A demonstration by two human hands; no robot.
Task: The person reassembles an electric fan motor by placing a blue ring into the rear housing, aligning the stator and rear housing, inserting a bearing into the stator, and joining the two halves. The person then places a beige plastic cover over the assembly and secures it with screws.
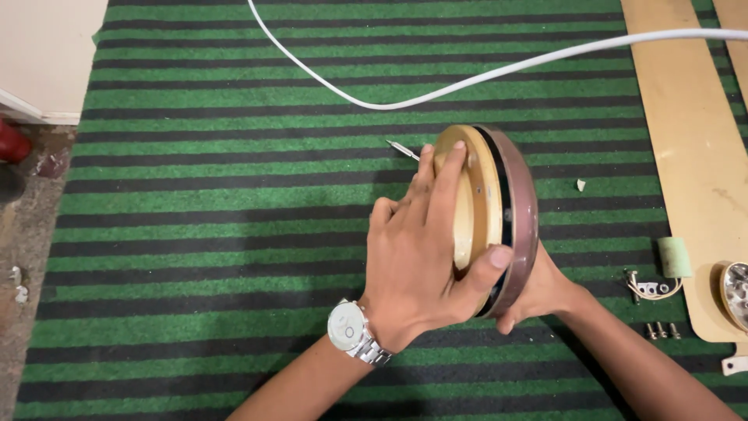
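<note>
A green-and-black striped mat (218,203) is covering most of the floor, w/ a bare dirty floor strip (23,257) showing along the left edge. At right, a long light wooden blade (686,140) is lying on the mat, running top to bottom. A white cable (436,92) is curving across the upper part of the mat, well apart from the hands. Near centre, a round disc-shaped housing (499,210) – cream-yellow face, dark band, brownish-maroon outer rim – is being held on edge, upright, above the mat. The left hand (417,257) is spreading wide over the cream face, fingers up along it & thumb hooking the lower rim; a silver wristwatch (348,327) is sitting on that wrist. The right hand (538,292) is cupping the housing from behind & below, mostly hidden, so its grip can't be told fully. A thin screwdriver tip (401,149) is poking out just left of the disc's top. Lower right, a small pale green roll (675,257), a round metal part (735,284) & a few bolts (662,330) are lying near the blade.
</note>
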